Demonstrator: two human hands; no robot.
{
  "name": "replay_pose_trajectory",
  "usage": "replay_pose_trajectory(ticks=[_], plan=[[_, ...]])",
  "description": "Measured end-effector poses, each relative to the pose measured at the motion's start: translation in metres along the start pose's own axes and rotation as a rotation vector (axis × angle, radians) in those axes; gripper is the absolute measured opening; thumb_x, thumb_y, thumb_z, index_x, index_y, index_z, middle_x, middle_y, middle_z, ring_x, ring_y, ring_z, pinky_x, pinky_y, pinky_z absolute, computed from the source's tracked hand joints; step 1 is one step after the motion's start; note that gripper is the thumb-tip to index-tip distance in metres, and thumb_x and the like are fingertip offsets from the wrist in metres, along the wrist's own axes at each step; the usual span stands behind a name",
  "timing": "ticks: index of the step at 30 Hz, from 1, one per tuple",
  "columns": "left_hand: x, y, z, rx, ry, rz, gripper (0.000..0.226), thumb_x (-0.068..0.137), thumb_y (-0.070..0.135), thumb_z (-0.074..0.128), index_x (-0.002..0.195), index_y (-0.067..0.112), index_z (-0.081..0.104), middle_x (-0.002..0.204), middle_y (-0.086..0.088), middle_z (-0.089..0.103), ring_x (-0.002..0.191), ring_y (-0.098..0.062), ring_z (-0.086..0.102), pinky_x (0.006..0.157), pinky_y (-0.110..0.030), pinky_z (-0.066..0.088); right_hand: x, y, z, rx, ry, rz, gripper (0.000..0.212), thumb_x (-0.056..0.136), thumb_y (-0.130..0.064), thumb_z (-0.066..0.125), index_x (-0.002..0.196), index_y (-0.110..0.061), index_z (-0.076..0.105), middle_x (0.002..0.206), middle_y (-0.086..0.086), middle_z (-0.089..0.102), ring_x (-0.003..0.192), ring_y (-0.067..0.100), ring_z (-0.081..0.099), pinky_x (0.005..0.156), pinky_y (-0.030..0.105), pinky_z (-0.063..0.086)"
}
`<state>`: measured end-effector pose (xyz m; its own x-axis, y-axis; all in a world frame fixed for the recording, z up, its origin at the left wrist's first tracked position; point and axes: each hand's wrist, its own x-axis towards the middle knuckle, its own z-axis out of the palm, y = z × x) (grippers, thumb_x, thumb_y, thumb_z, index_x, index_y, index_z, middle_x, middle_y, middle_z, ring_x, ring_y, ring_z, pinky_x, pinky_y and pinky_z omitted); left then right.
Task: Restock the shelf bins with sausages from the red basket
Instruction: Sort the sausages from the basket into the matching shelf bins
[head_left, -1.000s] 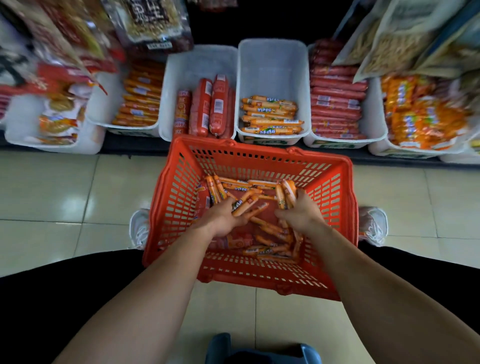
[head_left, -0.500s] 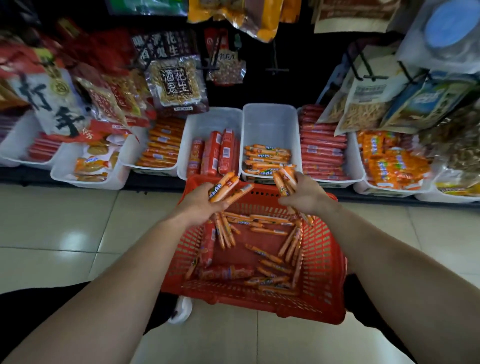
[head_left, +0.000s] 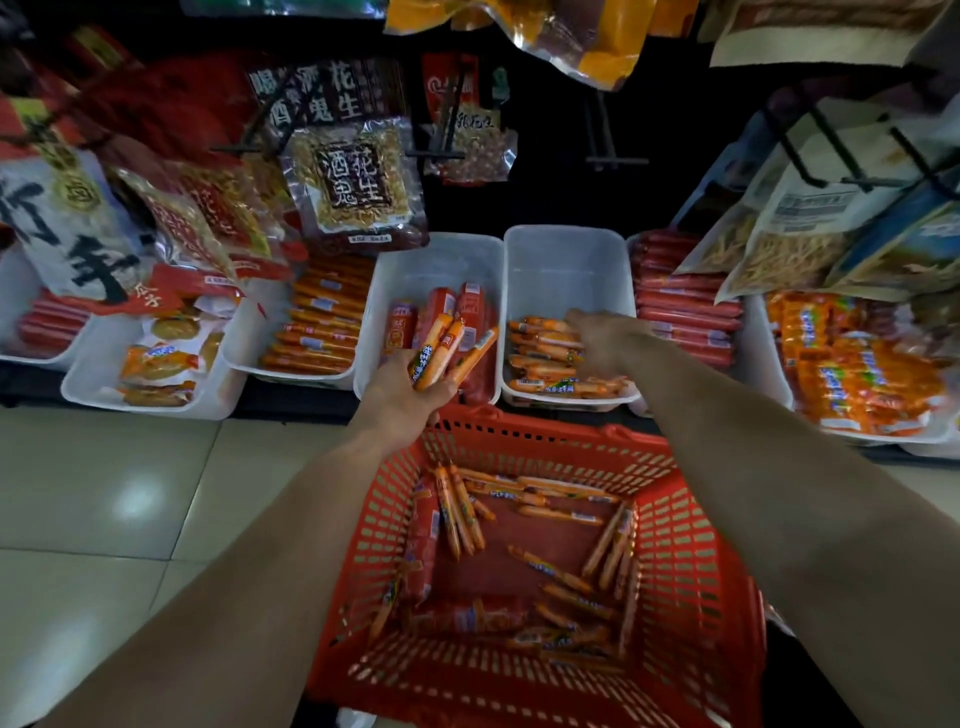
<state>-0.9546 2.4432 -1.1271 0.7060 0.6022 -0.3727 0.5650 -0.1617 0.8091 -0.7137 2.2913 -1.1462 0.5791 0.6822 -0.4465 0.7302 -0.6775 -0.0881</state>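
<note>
Two hands were in view, both extended past the far rim of the basket (head_left: 691, 571), which stood on the tiled floor (head_left: 104, 493) in front of the shelf bins. The left hand (head_left: 408, 395) had its fingers curled round a bunch (head_left: 439, 345) of thin orange sausages, held tilted above the front edge of the red-sausage bin (head_left: 441, 265). The right hand (head_left: 597, 338) lay palm down inside the next bin (head_left: 566, 260) to the right, on the layer (head_left: 545, 364) of orange sausages at its front. Blur obscured its fingers, so whether it gripped anything could not be told. The rear of that bin showed bare white plastic. Many sausages (head_left: 550, 569) lay scattered on the basket's bottom, several propped against its left and right walls. Bins further left and right held packed red and orange stock. Snack packets (head_left: 353, 182) hung above the bins.
</note>
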Motion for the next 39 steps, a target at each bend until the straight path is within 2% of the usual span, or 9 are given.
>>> replay_pose_trajectory(ticks=[5, 12, 16, 22, 25, 29, 32, 34, 39], plan=[[0.008, -0.009, 0.002, -0.011, 0.039, -0.003, 0.024, 0.093, 0.027, 0.069, 0.111, 0.024, 0.054, 0.089, -0.005, 0.069, 0.069, -0.017, 0.067, 0.062, -0.027, 0.051, 0.029, -0.001, 0.017, -0.087, -0.011, 0.019, 0.069, 0.082, -0.016, 0.070, 0.142, -0.028, 0.037, 0.126, 0.006, 0.059, 0.115, 0.030, 0.057, 0.093, 0.040, 0.045], [0.005, -0.007, 0.000, -0.017, 0.058, -0.003, 0.021, 0.093, 0.025, 0.069, 0.108, 0.025, 0.054, 0.087, -0.002, 0.068, 0.071, -0.016, 0.065, 0.061, -0.027, 0.048, 0.038, 0.002, 0.033, -0.034, -0.089, 0.051, 0.075, 0.091, -0.015, 0.052, 0.157, -0.036, 0.022, 0.155, 0.010, 0.038, 0.138, 0.033, 0.040, 0.112, 0.044, 0.034], [0.007, -0.003, 0.005, 0.011, 0.038, 0.008, 0.026, 0.093, 0.024, 0.070, 0.115, 0.019, 0.056, 0.089, -0.005, 0.069, 0.067, -0.014, 0.064, 0.058, -0.022, 0.046, 0.033, 0.006, 0.038, 0.082, -0.084, 0.007, 0.066, 0.094, -0.018, 0.048, 0.156, -0.030, 0.028, 0.161, 0.008, 0.030, 0.146, 0.032, 0.030, 0.119, 0.041, 0.026], [0.021, 0.008, 0.016, 0.116, -0.035, 0.026, 0.030, 0.092, 0.025, 0.071, 0.116, 0.022, 0.053, 0.092, 0.002, 0.067, 0.070, -0.011, 0.066, 0.058, -0.018, 0.046, 0.013, 0.025, 0.040, 0.358, 0.100, 0.033, 0.062, 0.087, -0.018, 0.059, 0.147, -0.026, 0.045, 0.146, 0.008, 0.049, 0.130, 0.030, 0.048, 0.105, 0.044, 0.044], [0.029, 0.016, 0.024, 0.177, -0.121, 0.025, 0.037, 0.089, 0.029, 0.074, 0.119, 0.026, 0.052, 0.103, 0.001, 0.067, 0.078, -0.012, 0.069, 0.068, -0.025, 0.053, -0.008, 0.030, 0.034, 0.426, 0.188, -0.050, 0.065, 0.088, -0.020, 0.062, 0.149, -0.025, 0.040, 0.148, 0.006, 0.046, 0.133, 0.028, 0.044, 0.108, 0.041, 0.041], [0.033, 0.028, 0.046, 0.251, -0.247, 0.069, 0.052, 0.088, 0.032, 0.075, 0.133, 0.022, 0.051, 0.102, 0.004, 0.067, 0.080, -0.014, 0.070, 0.065, -0.025, 0.053, -0.032, 0.022, 0.026, 0.248, 0.125, -0.273, 0.071, 0.086, -0.032, 0.069, 0.149, -0.027, 0.038, 0.151, 0.000, 0.038, 0.138, 0.026, 0.032, 0.113, 0.042, 0.033], [0.033, 0.034, 0.063, 0.222, -0.303, 0.093, 0.043, 0.088, 0.030, 0.075, 0.125, 0.025, 0.053, 0.100, 0.002, 0.068, 0.079, -0.015, 0.071, 0.069, -0.029, 0.057, -0.037, 0.017, 0.028, 0.211, 0.081, -0.347, 0.047, 0.088, -0.036, 0.068, 0.132, -0.024, 0.058, 0.134, -0.003, 0.053, 0.127, 0.021, 0.044, 0.104, 0.035, 0.038], [0.034, 0.036, 0.071, 0.212, -0.324, 0.099, 0.040, 0.088, 0.029, 0.075, 0.122, 0.026, 0.054, 0.099, 0.001, 0.068, 0.076, -0.014, 0.070, 0.071, -0.033, 0.057, -0.039, 0.018, 0.029, 0.265, 0.062, -0.359, 0.033, 0.092, -0.036, 0.065, 0.123, -0.024, 0.064, 0.124, -0.001, 0.062, 0.118, 0.021, 0.053, 0.094, 0.032, 0.043], [0.047, 0.028, 0.067, 0.210, -0.231, 0.053, 0.036, 0.091, 0.032, 0.071, 0.120, 0.021, 0.053, 0.093, -0.005, 0.067, 0.076, -0.017, 0.067, 0.063, -0.030, 0.052, -0.033, 0.038, 0.033, 0.211, 0.040, -0.237, 0.027, 0.101, -0.040, 0.052, 0.124, -0.028, 0.058, 0.124, 0.002, 0.061, 0.116, 0.024, 0.056, 0.088, 0.035, 0.043]])
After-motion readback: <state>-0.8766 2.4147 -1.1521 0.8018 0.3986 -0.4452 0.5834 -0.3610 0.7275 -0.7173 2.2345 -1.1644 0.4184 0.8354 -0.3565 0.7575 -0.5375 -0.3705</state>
